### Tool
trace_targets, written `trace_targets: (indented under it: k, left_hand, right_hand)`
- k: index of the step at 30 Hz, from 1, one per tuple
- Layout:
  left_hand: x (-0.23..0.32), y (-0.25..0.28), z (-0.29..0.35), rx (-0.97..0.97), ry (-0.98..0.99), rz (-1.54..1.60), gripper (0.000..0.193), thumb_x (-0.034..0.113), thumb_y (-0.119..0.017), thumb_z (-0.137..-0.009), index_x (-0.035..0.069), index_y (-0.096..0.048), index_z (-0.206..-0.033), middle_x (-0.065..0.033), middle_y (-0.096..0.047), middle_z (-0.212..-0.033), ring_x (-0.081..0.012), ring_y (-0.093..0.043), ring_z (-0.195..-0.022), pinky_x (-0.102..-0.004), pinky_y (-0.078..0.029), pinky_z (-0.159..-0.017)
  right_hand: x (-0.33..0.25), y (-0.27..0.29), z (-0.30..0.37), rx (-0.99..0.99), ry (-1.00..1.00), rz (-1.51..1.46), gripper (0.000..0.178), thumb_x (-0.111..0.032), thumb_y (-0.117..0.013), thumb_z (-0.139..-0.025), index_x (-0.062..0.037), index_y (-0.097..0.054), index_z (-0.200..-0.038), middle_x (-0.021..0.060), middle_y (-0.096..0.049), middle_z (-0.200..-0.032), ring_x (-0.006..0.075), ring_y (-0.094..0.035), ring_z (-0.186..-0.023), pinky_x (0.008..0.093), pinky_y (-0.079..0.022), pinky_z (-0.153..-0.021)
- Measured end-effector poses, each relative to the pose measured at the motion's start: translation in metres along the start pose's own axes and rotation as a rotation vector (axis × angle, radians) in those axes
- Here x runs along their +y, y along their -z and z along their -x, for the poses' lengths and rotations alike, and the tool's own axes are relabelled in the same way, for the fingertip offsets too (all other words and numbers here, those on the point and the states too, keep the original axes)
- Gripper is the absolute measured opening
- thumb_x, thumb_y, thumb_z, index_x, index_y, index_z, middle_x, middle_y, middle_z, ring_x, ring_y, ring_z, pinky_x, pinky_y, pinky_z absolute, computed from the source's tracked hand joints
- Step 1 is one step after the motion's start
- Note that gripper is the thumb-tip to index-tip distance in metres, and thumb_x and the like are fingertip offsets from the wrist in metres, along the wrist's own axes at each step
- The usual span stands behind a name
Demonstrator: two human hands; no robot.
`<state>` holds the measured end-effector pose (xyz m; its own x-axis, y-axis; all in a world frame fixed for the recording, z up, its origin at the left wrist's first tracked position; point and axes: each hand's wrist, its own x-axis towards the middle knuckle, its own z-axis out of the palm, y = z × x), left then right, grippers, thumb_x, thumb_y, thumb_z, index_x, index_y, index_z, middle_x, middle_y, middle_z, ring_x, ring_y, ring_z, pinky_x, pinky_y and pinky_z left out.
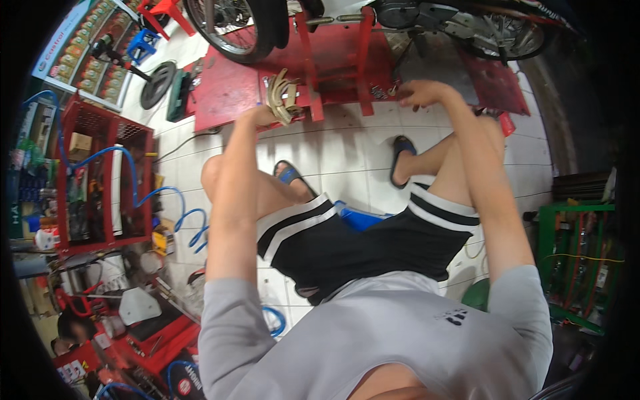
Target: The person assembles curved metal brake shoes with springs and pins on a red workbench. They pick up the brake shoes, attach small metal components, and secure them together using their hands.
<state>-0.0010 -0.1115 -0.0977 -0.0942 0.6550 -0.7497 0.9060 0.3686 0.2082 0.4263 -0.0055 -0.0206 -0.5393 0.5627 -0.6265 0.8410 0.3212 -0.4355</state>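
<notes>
My left hand [264,116] is at the near edge of the red lift platform [230,90], closed on curved, brass-coloured pieces that look like brake shoes [285,100]. The pieces stick up past my fingers and hide part of them. Further right, my right hand [425,94] is over the platform's edge with its fingers bent together. What is between those fingertips, if anything, is too small to make out. Just left of the fingertips, several small metal parts [379,93] lie on the platform.
A red steel stand [365,63] rises between my hands. Behind it is a motorcycle with its wheel [230,30] at the left and engine [460,25] at the right. A red tool cabinet [107,173] and a coiled blue air hose [193,227] are on my left.
</notes>
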Motion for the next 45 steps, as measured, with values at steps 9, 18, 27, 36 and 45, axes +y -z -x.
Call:
trace_targets:
  k: [9, 18, 27, 36, 45]
  left_hand:
    - [-0.003, -0.022, -0.019, -0.020, -0.005, 0.201, 0.043, 0.034, -0.054, -0.096, 0.008, -0.058, -0.130, -0.0166, -0.066, -0.119, -0.0265, -0.066, -0.104, -0.0378, -0.051, -0.087]
    - [-0.014, -0.066, -0.114, 0.611, 0.263, 0.461, 0.032, 0.030, -0.066, -0.083, 0.012, -0.073, -0.108, -0.0188, -0.071, -0.101, -0.0325, -0.068, -0.098, -0.0404, -0.053, -0.088]
    - [-0.001, -0.051, -0.173, 0.836, 0.409, 0.324, 0.048, 0.044, -0.072, -0.080, 0.003, -0.067, -0.105, -0.0203, -0.069, -0.106, -0.0362, -0.065, -0.102, -0.0432, -0.050, -0.088]
    - [-0.070, -0.031, -0.204, 0.738, 0.389, 0.534, 0.033, 0.031, -0.076, -0.074, 0.005, -0.072, -0.095, -0.0189, -0.072, -0.095, -0.0310, -0.070, -0.094, -0.0376, -0.053, -0.082]
    - [-0.059, 0.103, -0.114, 0.336, -0.182, 0.279, 0.016, 0.012, -0.070, -0.084, 0.003, -0.070, -0.097, -0.0079, -0.071, -0.078, -0.0135, -0.068, -0.065, -0.0250, -0.053, -0.063]
  right_hand:
    - [0.026, -0.009, -0.016, -0.009, -0.035, 0.066, 0.049, -0.038, -0.059, -0.088, -0.0114, -0.057, -0.130, 0.0077, -0.068, -0.107, 0.0188, -0.069, -0.082, 0.0340, -0.054, -0.070]
    - [0.004, -0.011, -0.083, 0.155, 0.211, 0.100, 0.049, -0.034, -0.060, -0.086, -0.0085, -0.059, -0.128, 0.0167, -0.067, -0.111, 0.0310, -0.065, -0.103, 0.0425, -0.051, -0.090]
    - [-0.020, 0.021, -0.060, 0.096, -0.016, 0.211, 0.046, -0.035, -0.060, -0.088, -0.0191, -0.056, -0.131, 0.0146, -0.063, -0.117, 0.0296, -0.057, -0.115, 0.0429, -0.046, -0.096]
    - [-0.024, 0.016, -0.048, 0.039, 0.057, 0.159, 0.049, -0.035, -0.060, -0.088, -0.0194, -0.055, -0.134, 0.0153, -0.062, -0.117, 0.0308, -0.056, -0.116, 0.0440, -0.046, -0.097]
    - [-0.015, -0.004, -0.049, 0.252, 0.249, 0.151, 0.044, -0.033, -0.062, -0.087, -0.0118, -0.059, -0.126, 0.0186, -0.064, -0.114, 0.0311, -0.055, -0.115, 0.0432, -0.047, -0.095]
